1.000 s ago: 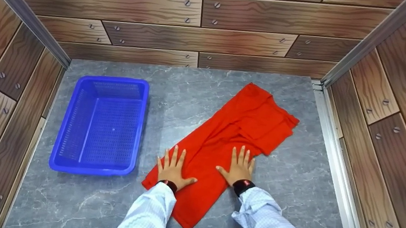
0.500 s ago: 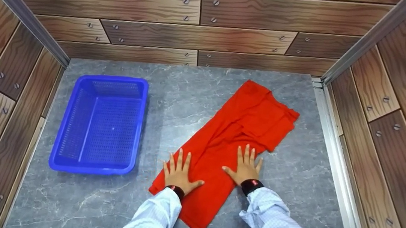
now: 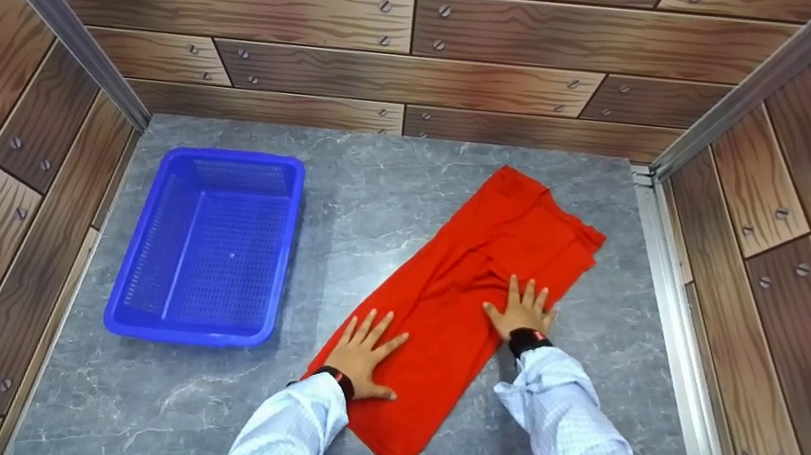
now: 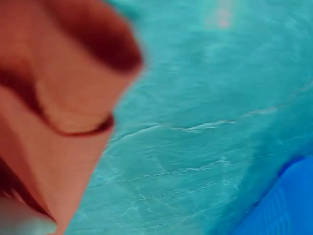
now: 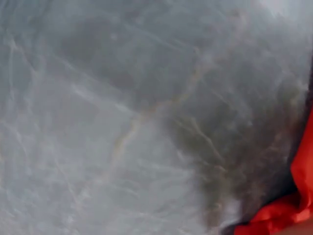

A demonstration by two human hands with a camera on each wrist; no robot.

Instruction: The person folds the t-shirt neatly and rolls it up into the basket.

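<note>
A red garment (image 3: 439,336), folded lengthwise into a long strip, lies slantwise on the grey marbled surface; it looks like a shirt. Its upper right end shows a folded-over, layered part with creases. My left hand (image 3: 360,358) rests flat on the lower left side with fingers spread. Farther up, on the right edge, lies my right hand (image 3: 523,311), palm down and fingers apart. In the right wrist view, a piece of the red garment (image 5: 305,196) shows at the right edge. The cloth under both palms is hidden.
An open blue plastic basket (image 3: 285,260) with perforated walls stands to the left, with nothing in it. The basket's side (image 4: 283,205) also appears in the left wrist view. Wood-patterned walls (image 3: 501,34) enclose the surface at the back and both sides.
The garment's lower end has shifted a little to the right. My right hand has slid up and right along its edge; my left hand has moved slightly toward me and its fingers now angle rightward.
</note>
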